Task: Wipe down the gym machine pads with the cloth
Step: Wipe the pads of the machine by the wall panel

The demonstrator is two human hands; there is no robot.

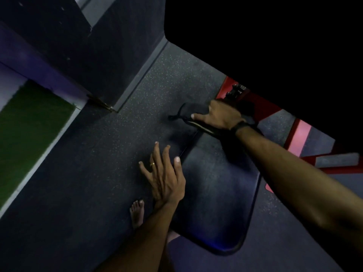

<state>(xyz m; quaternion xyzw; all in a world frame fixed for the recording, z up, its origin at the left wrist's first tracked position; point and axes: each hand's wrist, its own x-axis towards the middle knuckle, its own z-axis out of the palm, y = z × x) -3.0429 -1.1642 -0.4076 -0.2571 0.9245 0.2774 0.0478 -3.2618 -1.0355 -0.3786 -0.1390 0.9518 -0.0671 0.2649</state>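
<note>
The right hand point(220, 114) presses a dark cloth point(186, 111) against the far end of a dark seat pad point(216, 193). Its fingers spread over the cloth and curl down past the pad's edge, so the hand seems to hold the cloth bunched under the palm. A loose fold sticks out past the thumb toward the floor point(98, 154). A dark band point(238, 126) sits on that wrist.

The left hand point(163, 173) hovers beside the near left edge of the pad, fingers straight and fanned, holding nothing. A ring point(152, 164) shows on one finger. Whether its thumb touches the pad cannot be told in the dim light.

The cloth looks soft and light. It will bunch and slip unless the palm keeps it flat, so the best hold is the spread one, with fingertips pinning the front edge. The pad looks firm and smooth-skinned, fixed on a red frame point(261, 108), and should take steady pressure without shifting.

A bare foot point(137, 213) stands on the speckled floor just below the left hand. A green mat point(29, 134) lies far to the left.
</note>
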